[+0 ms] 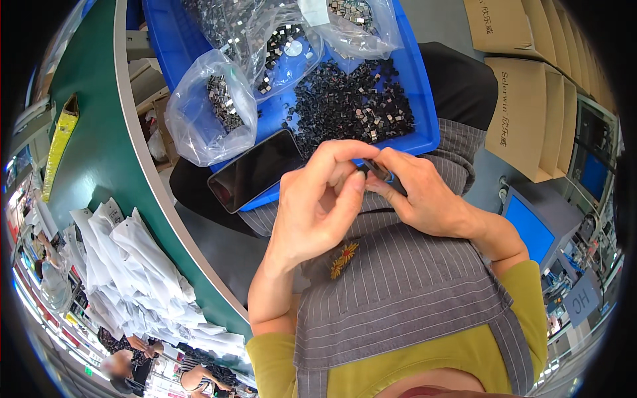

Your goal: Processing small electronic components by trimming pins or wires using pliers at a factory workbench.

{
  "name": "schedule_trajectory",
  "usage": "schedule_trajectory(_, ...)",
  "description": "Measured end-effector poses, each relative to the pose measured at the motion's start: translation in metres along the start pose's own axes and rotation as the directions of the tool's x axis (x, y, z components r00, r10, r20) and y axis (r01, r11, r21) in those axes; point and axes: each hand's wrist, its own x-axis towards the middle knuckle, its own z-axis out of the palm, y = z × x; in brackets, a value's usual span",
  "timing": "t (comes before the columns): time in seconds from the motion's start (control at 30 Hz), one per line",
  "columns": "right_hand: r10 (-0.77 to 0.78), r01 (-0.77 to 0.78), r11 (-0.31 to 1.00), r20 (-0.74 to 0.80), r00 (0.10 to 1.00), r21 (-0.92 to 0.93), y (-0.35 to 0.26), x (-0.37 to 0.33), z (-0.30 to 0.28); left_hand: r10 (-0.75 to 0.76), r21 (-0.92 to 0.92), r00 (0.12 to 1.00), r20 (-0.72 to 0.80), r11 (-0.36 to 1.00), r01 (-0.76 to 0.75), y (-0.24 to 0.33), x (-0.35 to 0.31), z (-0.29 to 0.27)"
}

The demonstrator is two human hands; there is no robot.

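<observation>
My left hand (318,205) is closed in a pinch at the front edge of a blue plastic bin (426,109). A small dark piece seems to sit between its thumb and forefinger, mostly hidden. Against those fingertips, my right hand (421,192) grips a small dark metal hand tool with a bit of blue (379,170); its exact kind is covered by the fingers. Just beyond both hands, a heap of small black parts (332,99) lies loose in the bin, with some silvery pieces mixed in.
Clear plastic bags (212,109) of small metallic parts fill the bin's far and left side. A black phone (257,170) rests on its near left corner. White packets (133,259) cover part of the green table (93,146). Cardboard boxes (521,113) stand at right.
</observation>
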Motion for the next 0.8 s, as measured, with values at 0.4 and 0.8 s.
schedule_trajectory(0.4,0.146,-0.205,0.93,0.206,0.968,0.304,-0.003,-0.002,-0.015,0.022,-0.189,0.998,0.061,0.982,-0.01,-0.006,0.006,0.008)
schedule_trajectory(0.8,-0.058,-0.011,0.941,0.193,0.979,0.338,0.001,-0.007,-0.021,0.168,-0.235,0.986,-0.019,0.957,-0.168,-0.013,0.005,0.011)
